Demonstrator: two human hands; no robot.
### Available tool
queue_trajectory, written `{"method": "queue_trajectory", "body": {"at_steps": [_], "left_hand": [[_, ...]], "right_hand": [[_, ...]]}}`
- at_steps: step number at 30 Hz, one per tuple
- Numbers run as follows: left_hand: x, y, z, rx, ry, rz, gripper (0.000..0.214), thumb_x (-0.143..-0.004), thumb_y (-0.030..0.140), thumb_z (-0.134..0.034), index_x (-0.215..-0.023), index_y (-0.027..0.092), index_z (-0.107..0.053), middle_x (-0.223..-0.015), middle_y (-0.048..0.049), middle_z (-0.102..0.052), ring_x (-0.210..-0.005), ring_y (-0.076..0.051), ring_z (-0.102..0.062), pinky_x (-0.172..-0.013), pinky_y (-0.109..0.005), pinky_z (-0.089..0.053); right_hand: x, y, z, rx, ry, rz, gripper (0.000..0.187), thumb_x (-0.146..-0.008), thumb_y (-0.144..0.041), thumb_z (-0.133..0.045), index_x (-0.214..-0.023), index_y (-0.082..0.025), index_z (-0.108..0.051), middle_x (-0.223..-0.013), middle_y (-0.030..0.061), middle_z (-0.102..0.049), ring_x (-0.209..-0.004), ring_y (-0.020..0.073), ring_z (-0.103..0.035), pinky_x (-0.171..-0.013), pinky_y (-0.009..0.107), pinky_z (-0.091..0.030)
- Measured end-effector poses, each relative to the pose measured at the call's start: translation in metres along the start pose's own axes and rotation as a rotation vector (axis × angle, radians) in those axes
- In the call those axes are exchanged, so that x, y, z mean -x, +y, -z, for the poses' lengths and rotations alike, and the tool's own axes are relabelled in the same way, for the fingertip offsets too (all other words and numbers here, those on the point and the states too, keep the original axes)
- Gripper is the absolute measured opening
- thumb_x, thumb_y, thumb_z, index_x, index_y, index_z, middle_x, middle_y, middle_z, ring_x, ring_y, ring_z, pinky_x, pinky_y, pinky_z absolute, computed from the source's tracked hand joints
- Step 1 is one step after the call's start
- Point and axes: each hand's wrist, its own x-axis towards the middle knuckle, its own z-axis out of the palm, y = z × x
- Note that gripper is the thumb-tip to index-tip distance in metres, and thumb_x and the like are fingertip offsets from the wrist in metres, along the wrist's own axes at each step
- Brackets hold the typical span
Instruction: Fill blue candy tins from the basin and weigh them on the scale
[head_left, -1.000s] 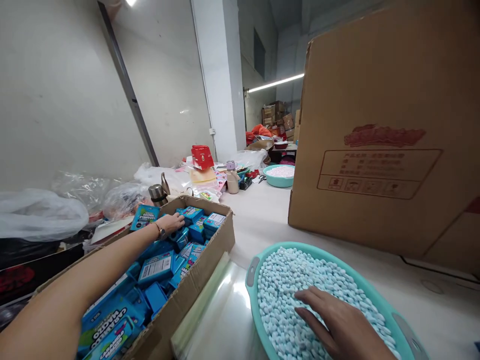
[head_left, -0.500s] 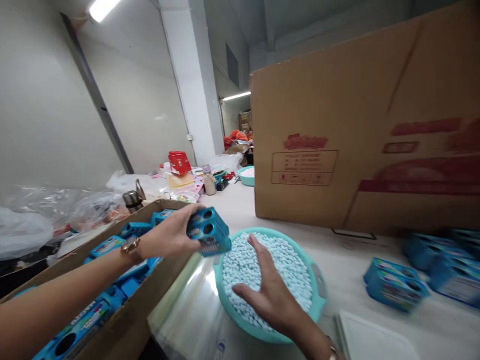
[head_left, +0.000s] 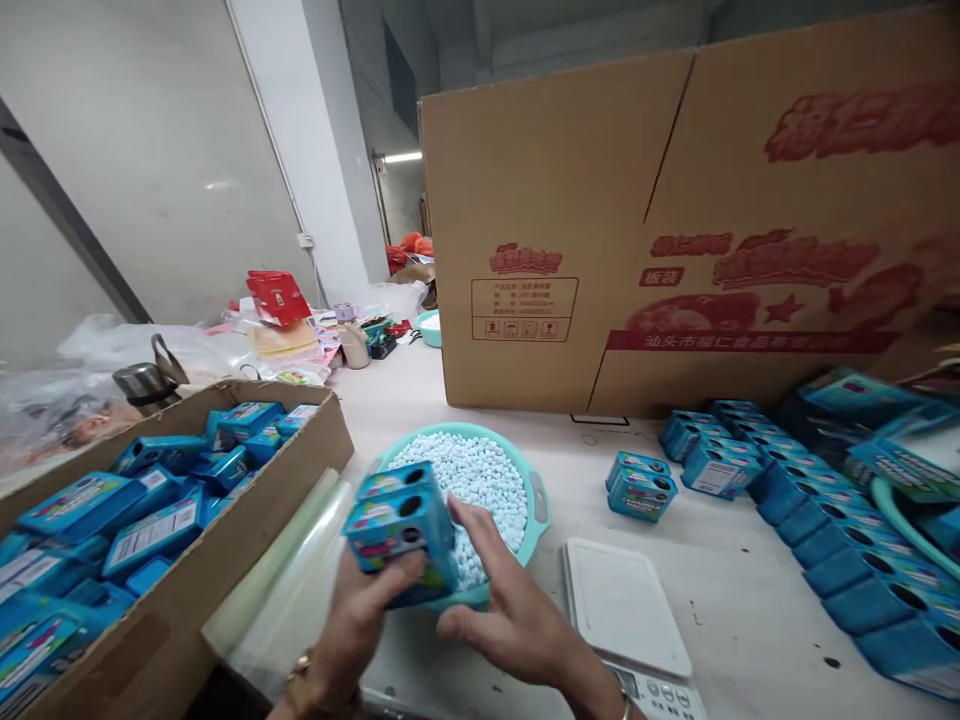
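Observation:
My left hand (head_left: pixel 367 600) grips a pair of small blue printed boxes (head_left: pixel 401 520) with round dark holes in their tops, held above the near left part of a turquoise basin (head_left: pixel 541 505). Pale blue pellets (head_left: pixel 480 470) fill that basin. Just right of the boxes is my right hand (head_left: pixel 510 600), its thumb and fingers apart and holding nothing. Its index fingertip comes close to the boxes' side; whether it touches them I cannot tell. The boxes hide some of the pellets and the basin's left side.
At left, a cardboard carton (head_left: pixel 300 440) holds many blue boxes. A white scale (head_left: pixel 626 605) lies right of the basin, with a blue box pair (head_left: pixel 641 487) behind it. Rows of blue boxes (head_left: pixel 832 540) line the right. A large cardboard box (head_left: pixel 540 200) stands behind.
My left hand has brought the blue boxes from beside the carton down and nearer to me, over the basin. My right hand now is beside them. The view has turned right.

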Motion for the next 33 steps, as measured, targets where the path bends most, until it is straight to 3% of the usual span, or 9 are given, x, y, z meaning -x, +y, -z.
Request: {"method": "queue_trajectory", "body": {"at_steps": [3, 5, 7, 10, 15, 21, 25, 28, 33], "left_hand": [[-0.011, 0.014, 0.050, 0.039, 0.326, -0.042, 0.060, -0.057, 0.033, -0.081, -0.113, 0.021, -0.063, -0.093, -0.0014, -0.071, -0.088, -0.026, -0.067, -0.076, -0.035, -0.057], [-0.018, 0.021, 0.080, 0.041, 0.435, -0.044, 0.059, -0.056, 0.032, -0.082, -0.111, 0.024, -0.063, -0.094, 0.0012, -0.071, -0.085, -0.023, -0.067, -0.073, -0.032, -0.057], [-0.022, 0.020, 0.101, 0.000, 0.461, -0.003, 0.058, -0.054, 0.031, -0.083, -0.108, 0.023, -0.064, -0.092, 0.0017, -0.071, -0.082, -0.021, -0.067, -0.070, -0.030, -0.058], [-0.025, 0.007, 0.114, -0.110, 0.416, 0.099, 0.061, -0.050, 0.033, -0.085, -0.105, 0.019, -0.063, -0.087, -0.0007, -0.071, -0.076, -0.021, -0.067, -0.069, -0.033, -0.058], [-0.037, -0.001, 0.099, -0.421, 0.206, 0.014, 0.074, -0.055, 0.040, -0.082, -0.119, 0.018, -0.051, -0.100, -0.0072, -0.068, -0.086, -0.026, -0.067, -0.077, -0.039, -0.056], [-0.065, 0.016, 0.063, -1.143, -0.189, -0.322, 0.058, -0.064, 0.033, -0.069, -0.117, 0.021, -0.049, -0.112, -0.0082, -0.061, -0.105, -0.027, -0.058, -0.087, -0.036, -0.047], [-0.090, 0.012, 0.033, -1.560, -0.401, -0.319, 0.048, -0.062, 0.032, -0.066, -0.105, 0.017, -0.051, -0.105, -0.0121, -0.061, -0.100, -0.031, -0.058, -0.082, -0.039, -0.045], [-0.108, 0.000, 0.016, -1.627, -0.502, -0.285, 0.050, -0.052, 0.033, -0.071, -0.096, 0.017, -0.054, -0.100, -0.0122, -0.062, -0.093, -0.032, -0.059, -0.082, -0.041, -0.045], [-0.116, -0.019, 0.007, -1.666, -0.562, -0.268, 0.054, -0.047, 0.029, -0.073, -0.096, 0.017, -0.054, -0.104, -0.0127, -0.061, -0.095, -0.032, -0.058, -0.081, -0.041, -0.044]], "right_hand": [[-0.016, 0.014, 0.003, 0.412, -0.119, 0.098, 0.054, -0.089, -0.040, -0.053, -0.140, -0.033, -0.036, -0.154, 0.0056, -0.024, -0.142, 0.0291, -0.018, -0.114, 0.055, -0.015], [-0.035, 0.025, -0.002, 0.631, -0.228, 0.218, 0.036, -0.095, -0.034, -0.040, -0.129, -0.031, -0.050, -0.151, 0.0058, -0.031, -0.141, 0.0299, -0.020, -0.112, 0.062, -0.008], [-0.055, 0.035, -0.010, 0.748, -0.388, 0.366, 0.032, -0.096, -0.032, -0.036, -0.120, -0.028, -0.056, -0.148, 0.0060, -0.037, -0.140, 0.0294, -0.023, -0.111, 0.063, -0.006], [-0.080, 0.046, -0.021, 0.827, -0.552, 0.539, 0.033, -0.097, -0.033, -0.034, -0.123, -0.025, -0.053, -0.142, 0.0066, -0.045, -0.138, 0.0264, -0.027, -0.112, 0.060, -0.010], [-0.100, 0.063, -0.025, 1.038, -0.551, 0.578, 0.028, -0.096, -0.026, -0.034, -0.114, -0.020, -0.055, -0.122, 0.0107, -0.057, -0.120, 0.0270, -0.044, -0.104, 0.057, -0.026], [-0.108, 0.079, -0.013, 1.169, -0.318, 0.387, 0.023, -0.094, -0.017, -0.038, -0.099, -0.018, -0.060, -0.113, 0.0122, -0.060, -0.117, 0.0277, -0.045, -0.099, 0.053, -0.033], [-0.100, 0.079, 0.006, 1.007, -0.124, 0.241, 0.024, -0.094, -0.032, -0.044, -0.109, -0.024, -0.061, -0.133, 0.0085, -0.052, -0.128, 0.0284, -0.039, -0.107, 0.058, -0.022], [-0.089, 0.085, 0.025, 0.834, 0.065, 0.062, 0.036, -0.093, -0.043, -0.043, -0.122, -0.027, -0.057, -0.142, 0.0072, -0.045, -0.134, 0.0276, -0.032, -0.111, 0.052, -0.019], [-0.084, 0.106, 0.042, 0.389, 0.209, -0.316, 0.062, -0.089, -0.045, -0.046, -0.142, -0.014, -0.037, -0.147, 0.0143, -0.037, -0.138, 0.0284, -0.027, -0.113, 0.044, -0.019]]}}
